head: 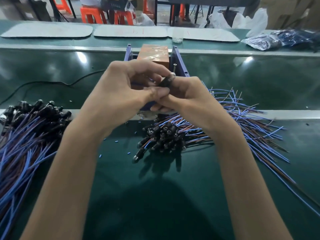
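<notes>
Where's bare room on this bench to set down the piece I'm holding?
Bare green mat between the left wire pile and the centre pile, and the belt right of the purple fixture. Crowded over the spread wires.

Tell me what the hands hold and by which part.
The left hand and right hand pinch a small black lamp by its dark body; its clear tip pokes out.

Connector (164,81) between left hand (121,90), right hand (187,97)

Black part (164,82) mostly buried in right grip (187,97) (wires unseen), purple jig (179,61) half covered, left wire pile (26,144) cropped.
</notes>
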A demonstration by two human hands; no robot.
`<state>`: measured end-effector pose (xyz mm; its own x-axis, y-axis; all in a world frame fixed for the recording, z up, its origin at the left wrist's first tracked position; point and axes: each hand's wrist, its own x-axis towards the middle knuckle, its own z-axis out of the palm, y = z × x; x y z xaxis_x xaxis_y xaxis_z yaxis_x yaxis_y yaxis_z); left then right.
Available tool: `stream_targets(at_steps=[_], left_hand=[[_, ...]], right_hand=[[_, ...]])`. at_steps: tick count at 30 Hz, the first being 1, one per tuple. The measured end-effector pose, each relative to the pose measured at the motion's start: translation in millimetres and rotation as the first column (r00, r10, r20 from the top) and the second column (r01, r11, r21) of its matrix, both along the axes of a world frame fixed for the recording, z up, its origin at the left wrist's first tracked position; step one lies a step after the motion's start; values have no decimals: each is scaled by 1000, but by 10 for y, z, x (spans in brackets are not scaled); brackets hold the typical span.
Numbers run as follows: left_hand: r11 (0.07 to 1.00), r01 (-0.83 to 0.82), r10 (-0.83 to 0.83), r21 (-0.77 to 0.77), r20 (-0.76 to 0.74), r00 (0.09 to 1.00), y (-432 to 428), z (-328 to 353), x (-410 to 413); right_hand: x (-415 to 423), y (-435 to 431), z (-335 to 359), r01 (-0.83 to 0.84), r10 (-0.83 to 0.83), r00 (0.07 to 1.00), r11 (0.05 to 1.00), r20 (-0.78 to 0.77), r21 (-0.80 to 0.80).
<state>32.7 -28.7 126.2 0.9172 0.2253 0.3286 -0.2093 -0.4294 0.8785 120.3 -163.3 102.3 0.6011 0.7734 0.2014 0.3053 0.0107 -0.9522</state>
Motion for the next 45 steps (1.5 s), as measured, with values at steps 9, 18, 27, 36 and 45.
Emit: stream_targets(at_steps=[9, 18, 27, 36, 45], left_hand=[[983, -71, 20, -171, -279, 960, -43, -21, 112], [878, -403, 354, -260, -217, 910, 82, -83, 195], [654, -451, 573, -607, 8, 819, 230, -54, 144], [798, -498, 515, -339, -45, 856, 77, -134, 213], [966, -239, 233, -100, -69, 970, -174, -347, 283]], right_hand=[[33, -8, 65, 184, -193, 981, 969, 35, 166], [0, -82, 224, 149, -85, 978, 922, -188, 358], [146, -167, 242, 421, -73, 824, 742, -561, 521], [205, -222, 204, 579, -338, 759, 741, -556, 339], [153, -206, 139, 500, -436, 842, 852, -317, 155]])
